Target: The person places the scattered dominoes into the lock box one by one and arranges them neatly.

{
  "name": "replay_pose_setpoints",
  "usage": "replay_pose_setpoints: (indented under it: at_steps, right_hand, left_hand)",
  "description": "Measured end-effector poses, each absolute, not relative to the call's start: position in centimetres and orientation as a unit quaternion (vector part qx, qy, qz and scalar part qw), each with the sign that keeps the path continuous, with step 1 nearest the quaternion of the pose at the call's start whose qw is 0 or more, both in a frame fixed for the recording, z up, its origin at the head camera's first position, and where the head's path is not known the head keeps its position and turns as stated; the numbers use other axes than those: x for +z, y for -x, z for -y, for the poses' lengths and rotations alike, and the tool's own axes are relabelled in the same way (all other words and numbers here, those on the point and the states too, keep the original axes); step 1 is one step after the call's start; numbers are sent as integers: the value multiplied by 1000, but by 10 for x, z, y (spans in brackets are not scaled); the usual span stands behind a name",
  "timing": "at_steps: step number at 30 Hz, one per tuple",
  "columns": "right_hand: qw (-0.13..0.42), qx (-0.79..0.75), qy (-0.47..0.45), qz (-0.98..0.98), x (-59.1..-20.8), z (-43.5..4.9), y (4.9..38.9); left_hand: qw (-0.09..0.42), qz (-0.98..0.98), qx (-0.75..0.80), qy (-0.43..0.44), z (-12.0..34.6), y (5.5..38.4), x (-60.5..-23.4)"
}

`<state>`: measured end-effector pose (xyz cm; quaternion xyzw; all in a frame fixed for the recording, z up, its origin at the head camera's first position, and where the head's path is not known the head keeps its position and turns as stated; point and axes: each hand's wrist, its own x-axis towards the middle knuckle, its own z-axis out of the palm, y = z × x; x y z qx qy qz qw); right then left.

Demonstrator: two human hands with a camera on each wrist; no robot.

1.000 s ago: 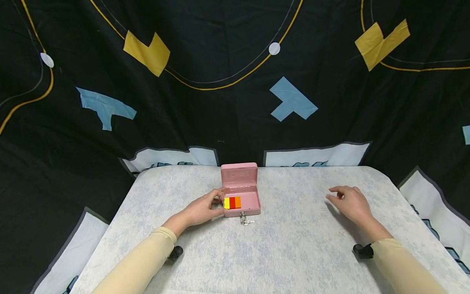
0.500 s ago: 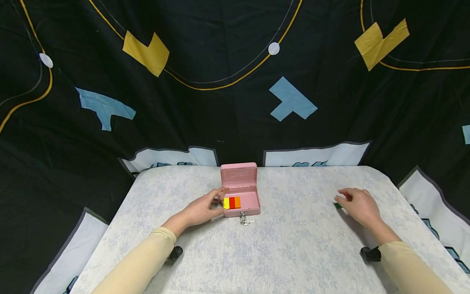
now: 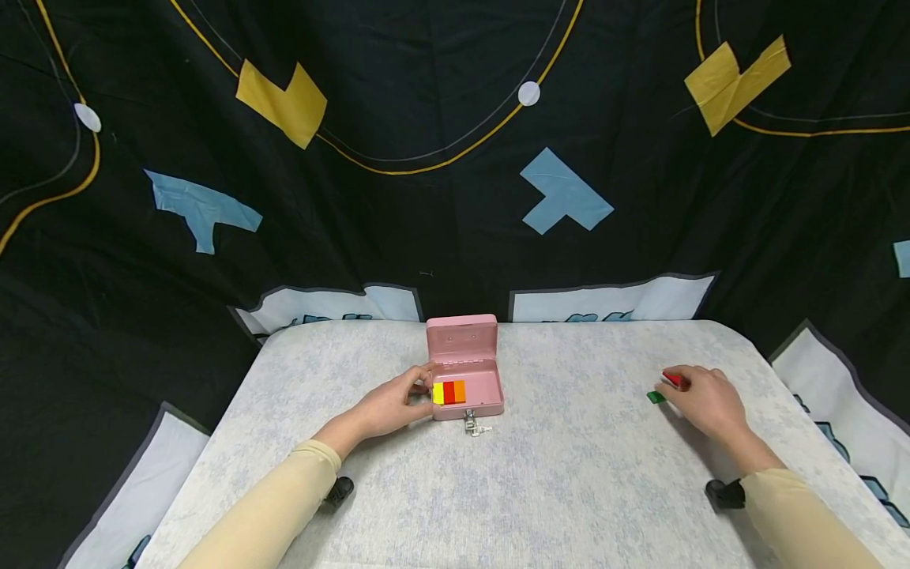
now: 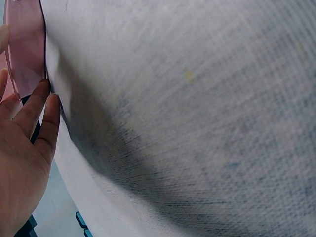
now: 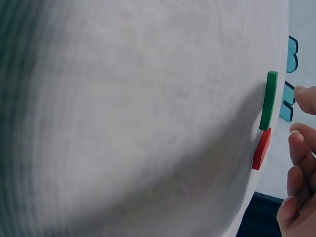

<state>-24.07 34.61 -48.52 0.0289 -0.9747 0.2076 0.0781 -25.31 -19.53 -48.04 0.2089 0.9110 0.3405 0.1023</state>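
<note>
A pink metal cash box [image 3: 490,387] with its lid raised stands near the far side of the table. Yellow, red and orange blocks [image 3: 449,392] lie side by side in its left part. My left hand [image 3: 387,405] holds the box's left side, thumb near the front corner and index finger farther back. In the left wrist view, fingertips touch the pink wall [image 4: 27,44]. To the right, my right hand [image 3: 704,401] hovers, fingers relaxed and holding nothing, above a green block [image 3: 656,397] and a red block [image 3: 671,378]. The right wrist view shows both blocks under the hand.
A lock with keys [image 3: 472,425] hangs at the box front. Pale cloth covers the table [image 3: 554,490], with its far edge just behind the box. A black curtain [image 3: 426,237] with taped shapes and cords hangs behind. Black straps [image 3: 725,494] sit at the wrists.
My right hand has shifted right and slightly nearer, away from the green and red blocks, which now show more. My left hand and the box have stayed in place.
</note>
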Motion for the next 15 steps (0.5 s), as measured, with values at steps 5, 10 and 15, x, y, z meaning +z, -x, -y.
replay_pose_setpoints:
  at_steps: [5, 10, 15]
  right_hand:
    - [68, 207, -17, 976, -483, -352, 240]
    - [71, 201, -17, 977, -481, -361, 238]
    - [60, 197, -9, 978, -481, -371, 236]
  left_hand:
    - [101, -911, 339, -212, 195, 253, -481]
    - [103, -913, 337, -207, 195, 254, -481]
    - [105, -914, 336, -200, 194, 254, -480]
